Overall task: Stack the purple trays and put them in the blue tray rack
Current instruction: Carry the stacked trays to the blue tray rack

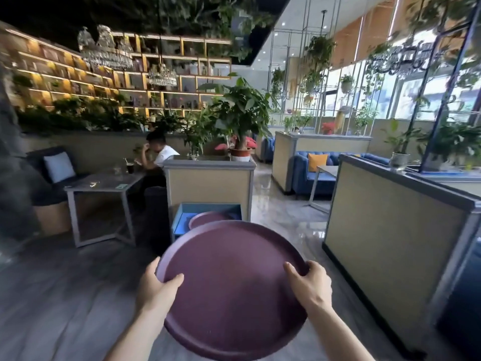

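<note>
Near the rack [179, 220], I grip a tray [229, 287] with left hand [156, 287] and right hand [309, 282]; next, lower it onto the far tray [205, 218].

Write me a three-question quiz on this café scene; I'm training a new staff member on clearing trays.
1. True or false: both hands grip the held purple tray by its rim.
2. What already lies inside the blue tray rack?
A. a potted plant
B. another purple tray
C. a cushion
3. Fill in: the rack stands on the floor against a beige ____.

Key
1. True: the left hand and the right hand each clasp one side, thumbs on top.
2. B: the second purple tray shows just beyond the held one.
3. Partition, with a potted plant on top.
</note>
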